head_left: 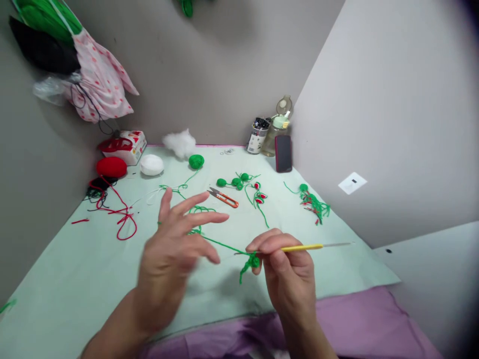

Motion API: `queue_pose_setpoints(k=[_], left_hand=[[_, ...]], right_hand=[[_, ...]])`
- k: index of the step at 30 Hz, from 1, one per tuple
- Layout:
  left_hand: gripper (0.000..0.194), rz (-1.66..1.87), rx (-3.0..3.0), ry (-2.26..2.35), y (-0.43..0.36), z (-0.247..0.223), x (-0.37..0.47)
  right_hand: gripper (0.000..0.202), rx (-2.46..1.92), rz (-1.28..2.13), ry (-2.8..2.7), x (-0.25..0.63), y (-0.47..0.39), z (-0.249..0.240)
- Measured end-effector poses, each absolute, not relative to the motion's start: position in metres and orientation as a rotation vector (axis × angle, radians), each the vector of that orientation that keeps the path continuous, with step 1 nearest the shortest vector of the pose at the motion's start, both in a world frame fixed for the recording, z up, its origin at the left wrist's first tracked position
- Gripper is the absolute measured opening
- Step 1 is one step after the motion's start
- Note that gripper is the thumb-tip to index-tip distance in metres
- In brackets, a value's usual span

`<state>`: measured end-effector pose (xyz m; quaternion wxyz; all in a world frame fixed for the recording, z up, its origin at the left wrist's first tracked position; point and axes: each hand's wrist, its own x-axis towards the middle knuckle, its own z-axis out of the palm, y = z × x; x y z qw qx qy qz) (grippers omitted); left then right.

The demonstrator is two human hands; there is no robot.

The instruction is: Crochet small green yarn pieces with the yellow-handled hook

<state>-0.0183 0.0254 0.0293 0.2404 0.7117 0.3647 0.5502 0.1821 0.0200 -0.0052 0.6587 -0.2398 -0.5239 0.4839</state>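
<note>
My right hand pinches a crochet hook with a yellow handle, its metal tip pointing left. A small green crochet piece sits at my right fingertips by the hook's tip, with a short tail dangling below it. Green yarn runs taut from the piece leftward behind my left hand. That hand is raised with its fingers spread, slightly blurred, and a bit of green yarn shows at its little finger. Thread snips with orange handles lie on the table beyond my left fingertips.
Balls of red yarn, white yarn and green yarn sit at the back left, near white stuffing. Finished green pieces and red-green ones lie mid-table. A phone, pen holder and bottle stand behind.
</note>
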Motion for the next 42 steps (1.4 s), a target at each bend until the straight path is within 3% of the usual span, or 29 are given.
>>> queue_pose_setpoints(k=[3,7,11,16,22,29,42], left_hand=[[0.025,1.245,1.995,1.184,0.022,0.014,-0.009],[0.036,1.075,1.301,0.936,0.017,0.012,0.004],[0.026,1.067,0.963,0.771,0.017,0.012,0.012],[0.027,1.067,0.875,0.777,0.018,0.01,0.016],[0.05,1.079,0.787,0.806,0.017,0.013,0.018],[0.041,1.113,0.787,0.806,0.014,0.009,0.02],[0.052,1.119,0.864,0.858,0.011,0.007,0.016]], right_hand=[[0.017,-0.579,1.029,-1.227,0.182,0.019,-0.006],[0.018,-0.66,0.868,-1.341,0.182,0.013,-0.01],[0.023,-0.726,0.738,-1.439,0.183,0.009,-0.01],[0.031,-0.743,0.615,-1.538,0.184,0.008,-0.007],[0.042,-0.77,0.493,-1.561,0.18,0.007,-0.011],[0.048,-0.824,0.131,-1.56,0.176,0.005,-0.026],[0.012,-0.75,1.016,-1.161,0.176,0.018,-0.011]])
